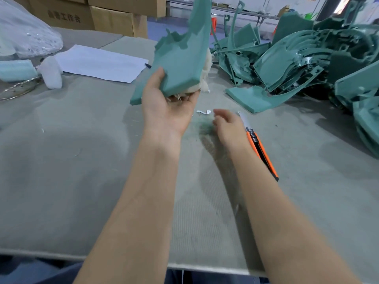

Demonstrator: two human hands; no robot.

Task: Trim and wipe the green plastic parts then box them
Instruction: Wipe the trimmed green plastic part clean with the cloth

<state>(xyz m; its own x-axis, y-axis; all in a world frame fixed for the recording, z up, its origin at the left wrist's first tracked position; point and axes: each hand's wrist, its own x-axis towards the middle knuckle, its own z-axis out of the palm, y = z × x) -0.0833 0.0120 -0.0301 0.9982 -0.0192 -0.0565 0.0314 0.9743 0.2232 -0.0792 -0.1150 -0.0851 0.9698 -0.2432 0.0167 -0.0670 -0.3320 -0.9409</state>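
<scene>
Bare forearms reach in over the near edge of the tabletop; the left hand, palm up, cradles one green part above the tabletop's middle, thumb curled onto its face and a pale rag bunched behind it, likely so it can be turned and wiped; the right hand, blurred, fingers loosely bent, holds nothing just beside the orange utility knife, which lies handy for trimming; the pile of green parts, probably awaiting their turn, fills the far right corner.

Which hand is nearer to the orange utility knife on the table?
Right. The right hand is just beside the blade end of the utility knife, not gripping it. The left hand is farther left, raised, holding a green part.
</scene>
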